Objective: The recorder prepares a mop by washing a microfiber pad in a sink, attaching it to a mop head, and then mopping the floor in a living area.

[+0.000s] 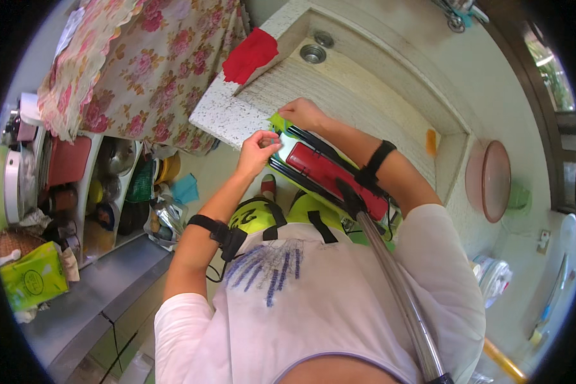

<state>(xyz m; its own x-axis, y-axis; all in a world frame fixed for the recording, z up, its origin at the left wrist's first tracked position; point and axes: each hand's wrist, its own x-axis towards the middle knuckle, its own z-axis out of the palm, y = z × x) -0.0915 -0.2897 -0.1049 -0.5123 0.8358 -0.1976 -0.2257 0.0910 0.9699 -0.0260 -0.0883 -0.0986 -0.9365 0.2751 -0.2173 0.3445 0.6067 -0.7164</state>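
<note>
A flat mop head with a red plastic plate and black side rails lies across the near edge of the sink. Its metal pole slants back against my right side. My right hand pinches a corner of the yellow-green mop cloth at the head's far end. Just left of it, my left hand has its fingers curled at the same end, beside a thin teal strip. Whether the left fingertips grip that strip is unclear. Part of the cloth is hidden under the plate.
Beyond the mop is a stone sink with a metal drain. A red cloth lies on its corner. Floral fabric hangs at upper left, above a crowded shelf unit. A pink basin stands against the right wall.
</note>
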